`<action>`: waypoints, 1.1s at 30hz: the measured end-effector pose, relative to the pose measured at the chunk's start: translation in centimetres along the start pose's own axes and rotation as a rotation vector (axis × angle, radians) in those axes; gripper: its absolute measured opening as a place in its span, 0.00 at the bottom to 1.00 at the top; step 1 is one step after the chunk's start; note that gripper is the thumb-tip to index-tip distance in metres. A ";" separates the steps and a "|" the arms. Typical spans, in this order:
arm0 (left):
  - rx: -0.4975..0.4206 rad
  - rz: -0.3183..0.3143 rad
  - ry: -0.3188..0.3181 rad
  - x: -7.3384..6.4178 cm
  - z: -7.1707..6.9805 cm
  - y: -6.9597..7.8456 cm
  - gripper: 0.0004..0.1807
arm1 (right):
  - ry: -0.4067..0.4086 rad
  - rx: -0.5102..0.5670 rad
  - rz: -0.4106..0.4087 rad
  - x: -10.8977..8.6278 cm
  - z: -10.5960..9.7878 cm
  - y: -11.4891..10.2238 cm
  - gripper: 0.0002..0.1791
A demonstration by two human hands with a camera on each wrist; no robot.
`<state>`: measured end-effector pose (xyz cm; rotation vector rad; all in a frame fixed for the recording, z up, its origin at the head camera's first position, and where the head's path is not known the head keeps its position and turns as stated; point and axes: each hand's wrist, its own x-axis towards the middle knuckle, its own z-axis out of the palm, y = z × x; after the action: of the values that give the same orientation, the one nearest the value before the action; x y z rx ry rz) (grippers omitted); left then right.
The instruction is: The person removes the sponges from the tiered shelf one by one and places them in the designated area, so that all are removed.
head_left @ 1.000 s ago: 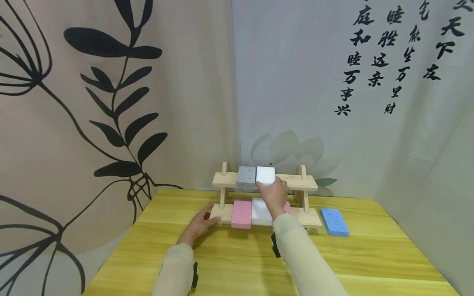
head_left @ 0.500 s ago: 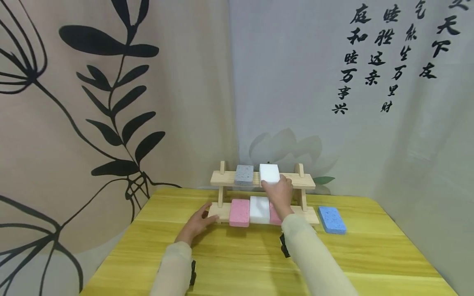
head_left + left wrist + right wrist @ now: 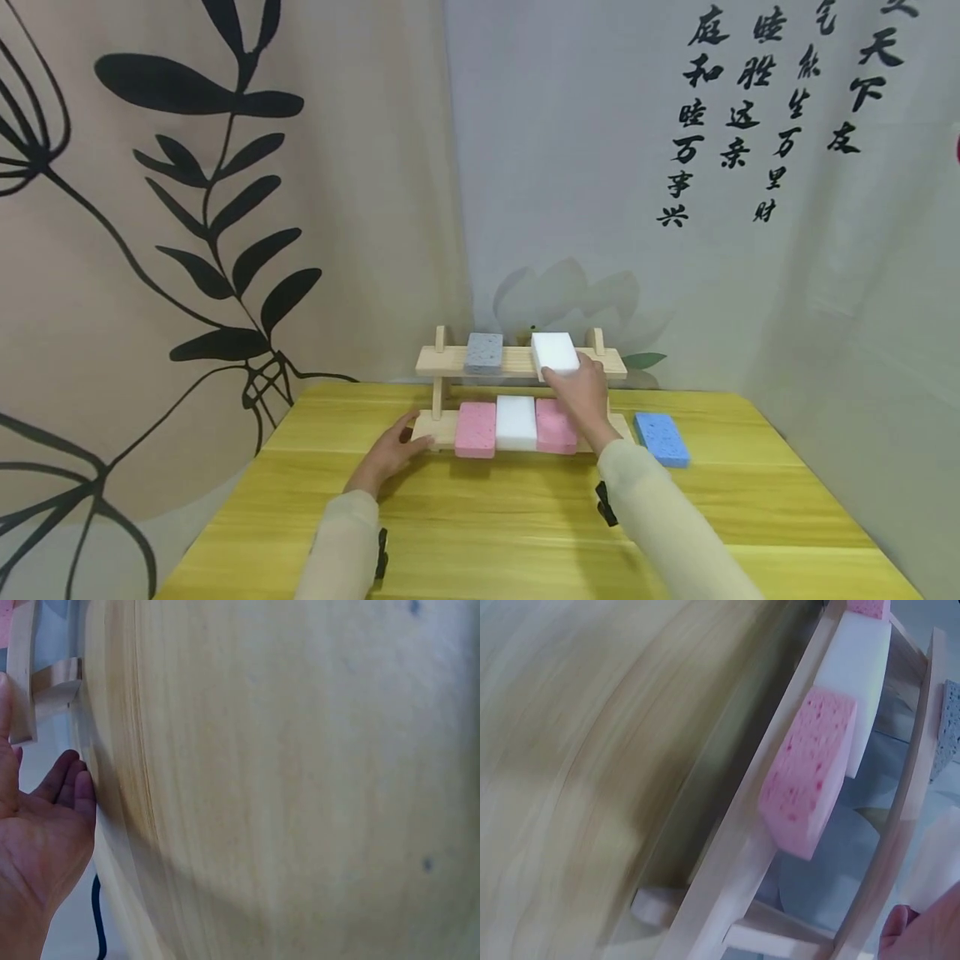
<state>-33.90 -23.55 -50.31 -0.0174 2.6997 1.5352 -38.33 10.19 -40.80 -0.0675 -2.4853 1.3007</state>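
Observation:
On the upper board of a two-tier wooden rack (image 3: 517,361), my right hand (image 3: 581,393) grips a white sponge (image 3: 555,353) between thumb and fingers. To its left, across a gap, lies a grey speckled sponge (image 3: 483,353). Along the lower board sit a pink sponge (image 3: 476,430), another white sponge (image 3: 516,423) and a second pink sponge (image 3: 555,427), side by side. My left hand (image 3: 390,450) rests at the left end of the lower board, fingers loose; the left wrist view shows its thumb (image 3: 6,712) against the board.
A blue sponge (image 3: 662,440) lies on the wood-grain table (image 3: 480,517), right of the rack. Behind stands a curtain (image 3: 375,208) with printed leaves and black characters. A dark cord (image 3: 97,915) hangs past the table edge in the left wrist view.
My right hand has shifted the white sponge rightward along the upper board, away from the grey one. My left hand has stayed at the rack's left end. The head view has turned slightly right.

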 end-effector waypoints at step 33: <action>0.031 0.009 -0.011 0.6 0.1 -0.6 0.44 | 0.004 -0.019 -0.071 -1.8 -11.3 5.8 0.43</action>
<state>-34.50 -23.77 -50.85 0.0039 2.7180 1.4915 -33.76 22.15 -39.95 0.0130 -2.4732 1.2471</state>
